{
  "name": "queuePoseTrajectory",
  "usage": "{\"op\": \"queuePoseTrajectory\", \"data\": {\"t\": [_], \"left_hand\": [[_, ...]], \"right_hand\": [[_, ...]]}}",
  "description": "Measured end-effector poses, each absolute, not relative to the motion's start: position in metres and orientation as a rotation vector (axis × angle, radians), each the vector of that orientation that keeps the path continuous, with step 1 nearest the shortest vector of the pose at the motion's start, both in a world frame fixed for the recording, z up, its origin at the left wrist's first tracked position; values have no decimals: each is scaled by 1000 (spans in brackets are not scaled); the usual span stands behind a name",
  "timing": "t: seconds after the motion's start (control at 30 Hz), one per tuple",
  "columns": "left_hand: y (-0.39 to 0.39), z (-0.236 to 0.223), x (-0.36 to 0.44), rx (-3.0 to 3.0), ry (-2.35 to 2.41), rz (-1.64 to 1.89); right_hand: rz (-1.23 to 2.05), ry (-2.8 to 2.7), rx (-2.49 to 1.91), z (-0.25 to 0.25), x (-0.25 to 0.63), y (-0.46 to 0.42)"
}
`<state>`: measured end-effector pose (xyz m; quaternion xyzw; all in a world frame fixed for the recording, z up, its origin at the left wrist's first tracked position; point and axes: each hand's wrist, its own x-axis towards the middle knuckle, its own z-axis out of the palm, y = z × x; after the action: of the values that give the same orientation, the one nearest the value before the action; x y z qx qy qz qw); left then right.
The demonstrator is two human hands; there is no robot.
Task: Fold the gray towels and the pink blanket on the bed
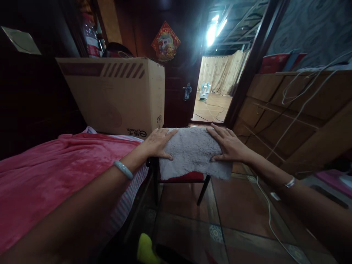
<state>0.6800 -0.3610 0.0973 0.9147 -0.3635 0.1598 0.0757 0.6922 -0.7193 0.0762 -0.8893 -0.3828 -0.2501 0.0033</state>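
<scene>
A grey, fluffy cloth (189,152) with darker patches hangs over the backrest of a chair with a red seat (189,178) and dark legs. My left hand (160,142) rests on the cloth's left side, thumb and fingers stretched apart. On the right side, my right hand (226,143) lies against it in the same way, fingers spread. Both palms touch the fabric, and most of the backrest underneath is hidden.
To the left, a large cardboard box (115,95) stands behind a bed with a pink blanket (68,157). A wooden cabinet (291,110) with white cables lines the right. Ahead is an open doorway (214,84). Another cable (268,209) crosses the tiled floor.
</scene>
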Motion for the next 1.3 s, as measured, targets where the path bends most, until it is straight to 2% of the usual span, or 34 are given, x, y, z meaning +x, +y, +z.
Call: {"op": "queuePoseTrajectory", "data": {"t": [0.43, 0.67, 0.9, 1.1, 1.3], "left_hand": [[-361, 91, 688, 2649, -1118, 491], [-367, 74, 651, 2864, -864, 841], [-365, 66, 646, 2996, -952, 782], [-358, 65, 658, 2988, -1010, 839], [-353, 61, 660, 2925, -1051, 814]], "right_hand": [[-720, -1194, -2728, 65, 702, -740], [-841, -1135, -2779, 43, 681, -755], [-876, -1148, -2869, 42, 677, -758], [-1015, -1237, -2705, 35, 700, -764], [-954, -1234, -2735, 38, 697, -761]]}}
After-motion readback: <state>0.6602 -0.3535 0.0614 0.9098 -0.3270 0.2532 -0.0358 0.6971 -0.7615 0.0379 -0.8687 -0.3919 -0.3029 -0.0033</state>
